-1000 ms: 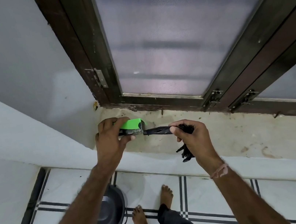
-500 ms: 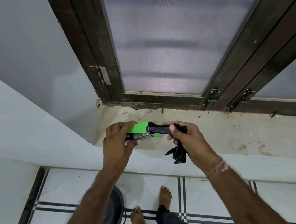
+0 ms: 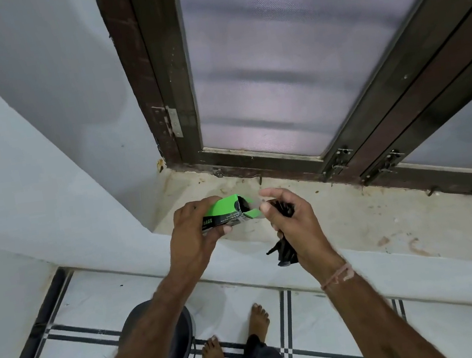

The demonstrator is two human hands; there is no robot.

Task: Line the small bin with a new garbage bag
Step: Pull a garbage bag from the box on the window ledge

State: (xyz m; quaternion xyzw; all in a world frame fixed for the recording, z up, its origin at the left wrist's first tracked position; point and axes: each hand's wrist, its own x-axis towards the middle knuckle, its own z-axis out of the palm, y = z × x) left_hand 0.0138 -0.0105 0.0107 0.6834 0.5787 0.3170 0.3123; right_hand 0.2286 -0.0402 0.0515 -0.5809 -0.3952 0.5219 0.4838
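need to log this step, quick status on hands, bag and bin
Left hand grips green bag box. Right hand clutches black garbage bag, clear of box. Small bin on floor, unlined, nothing blocking.

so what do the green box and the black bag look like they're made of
Green box: looks like thin printed cardboard, matte, with creased edges and a folded end flap. Black bag: seems thin plastic film, crumpled into limp folds in the right hand.

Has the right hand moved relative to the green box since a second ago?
Yes. The right hand, gripping the black bag, has closed in on the green box and now touches its flap.
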